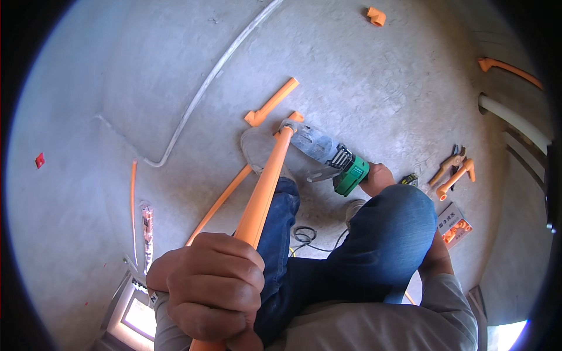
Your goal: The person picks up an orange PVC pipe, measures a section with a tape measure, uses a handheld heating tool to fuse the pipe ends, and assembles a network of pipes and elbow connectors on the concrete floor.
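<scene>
My left hand (218, 284) is closed around a long orange plastic pipe (263, 196) that slants up and away from me. The pipe's far end meets the grey metal head of a green-handled pipe fusion welder (352, 176). My right hand (377, 178) wraps around the welder's handle, partly hidden behind my right knee. On the far side of the welder's head shows a short orange fitting (297, 116); how it is seated cannot be made out. My shoe (263, 153) is beside the pipe's far end.
Beyond lie an orange pipe with an elbow (272, 102) and a loose elbow (376, 16). To the right are a pipe cutter (448, 165), a tape measure (410, 179), a jointed orange piece (456, 179) and a carton of fittings (455, 231). A black cable (304, 236) coils between my legs.
</scene>
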